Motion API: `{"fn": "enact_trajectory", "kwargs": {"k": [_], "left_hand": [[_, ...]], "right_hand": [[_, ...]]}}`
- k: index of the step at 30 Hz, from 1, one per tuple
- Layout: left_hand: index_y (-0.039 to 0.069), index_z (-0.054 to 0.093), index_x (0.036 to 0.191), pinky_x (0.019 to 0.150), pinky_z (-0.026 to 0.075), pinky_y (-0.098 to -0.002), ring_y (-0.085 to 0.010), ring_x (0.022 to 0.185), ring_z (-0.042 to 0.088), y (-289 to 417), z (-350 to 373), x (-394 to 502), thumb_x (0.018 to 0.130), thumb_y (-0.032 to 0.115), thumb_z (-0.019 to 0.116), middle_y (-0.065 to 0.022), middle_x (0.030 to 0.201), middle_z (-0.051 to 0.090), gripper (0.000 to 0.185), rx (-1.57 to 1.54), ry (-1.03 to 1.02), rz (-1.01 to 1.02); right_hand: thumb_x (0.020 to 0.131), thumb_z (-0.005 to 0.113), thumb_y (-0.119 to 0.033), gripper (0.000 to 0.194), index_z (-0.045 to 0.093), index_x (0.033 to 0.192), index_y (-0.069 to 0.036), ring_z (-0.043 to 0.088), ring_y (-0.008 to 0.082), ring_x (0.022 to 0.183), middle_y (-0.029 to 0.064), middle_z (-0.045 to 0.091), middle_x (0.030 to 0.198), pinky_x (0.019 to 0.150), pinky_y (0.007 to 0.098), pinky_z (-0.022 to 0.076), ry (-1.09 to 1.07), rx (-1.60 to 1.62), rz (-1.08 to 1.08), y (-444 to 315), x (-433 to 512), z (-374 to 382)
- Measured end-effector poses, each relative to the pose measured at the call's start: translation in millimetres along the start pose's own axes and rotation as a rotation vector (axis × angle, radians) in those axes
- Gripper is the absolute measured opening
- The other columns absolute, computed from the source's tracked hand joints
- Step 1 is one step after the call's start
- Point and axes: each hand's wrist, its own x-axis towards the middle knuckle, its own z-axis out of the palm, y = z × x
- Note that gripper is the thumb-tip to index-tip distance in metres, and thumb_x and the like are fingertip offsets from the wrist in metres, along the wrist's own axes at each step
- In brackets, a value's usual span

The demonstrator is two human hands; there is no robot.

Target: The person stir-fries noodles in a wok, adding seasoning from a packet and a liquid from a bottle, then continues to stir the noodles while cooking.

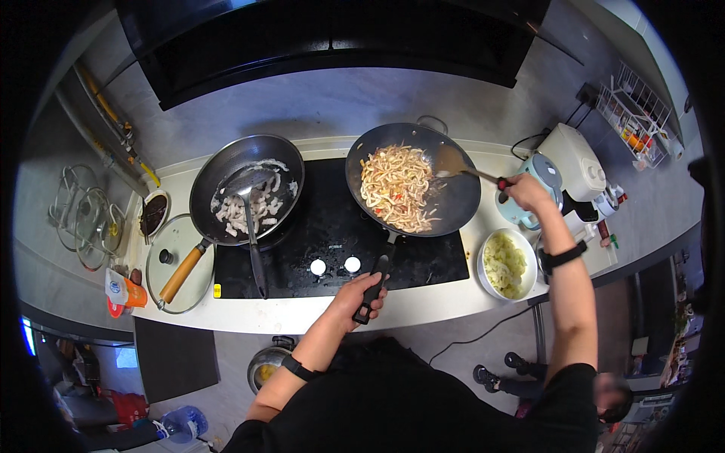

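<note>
My left hand (358,300) grips the black handle (374,286) of a dark wok (461,206) on the right side of the cooktop. Inside that wok lies a heap of pale sliced strips (396,187) with a few red bits. My right hand (528,192) is closed around the handle of a spatula (456,162), whose brown blade rests in the wok at the right of the food. On the left burner sits a second wok (201,192) with a wooden handle. It contains whitish pieces (246,215) and a metal spatula (250,226).
A white bowl (483,274) of chopped pale-green vegetable stands right of the cooktop (328,226), near a light-blue appliance (538,175). A glass lid (187,272) lies at left beside a dish of dark sauce (153,212). Another person (510,382) is behind at lower right.
</note>
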Motion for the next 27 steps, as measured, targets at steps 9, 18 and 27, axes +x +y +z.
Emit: {"fn": "enact_trajectory", "kwargs": {"k": [9,18,27], "left_hand": [[0.008,0.052,0.109,0.044,0.038,-0.0231,-0.0103,0.055,0.048,0.2,0.7,-0.7,0.096,0.028,0.055,-0.0033,0.076,0.052,0.024,-0.003,-0.012,0.012],[0.008,0.050,0.112,0.044,0.038,-0.0230,-0.0103,0.055,0.048,-0.2,-0.7,0.6,0.097,0.029,0.054,-0.0037,0.078,0.052,0.026,0.001,0.009,-0.012],[0.008,0.051,0.111,0.044,0.038,-0.0229,-0.0098,0.054,0.047,-0.3,-0.5,-1.8,0.096,0.028,0.054,-0.0030,0.077,0.052,0.026,0.013,0.005,0.015]], "right_hand": [[0.089,0.063,-0.019,0.040,0.060,0.127,-0.009,0.048,0.0140,0.048,0.0035,0.059,0.064,0.047,0.0299,0.0410,-0.292,0.733,-0.070,-22.3,-15.0,72.6],[0.083,0.063,-0.012,0.040,0.063,0.123,-0.016,0.063,0.0377,0.076,0.0203,0.066,0.086,0.070,0.0421,0.0504,0.181,0.018,-0.388,-29.5,-122.4,-19.7],[0.085,0.059,-0.015,0.041,0.061,0.125,-0.023,0.064,0.0377,0.070,0.0185,0.066,0.077,0.064,0.0478,0.0515,0.380,-0.187,-0.316,-29.3,-69.6,26.1]]}}
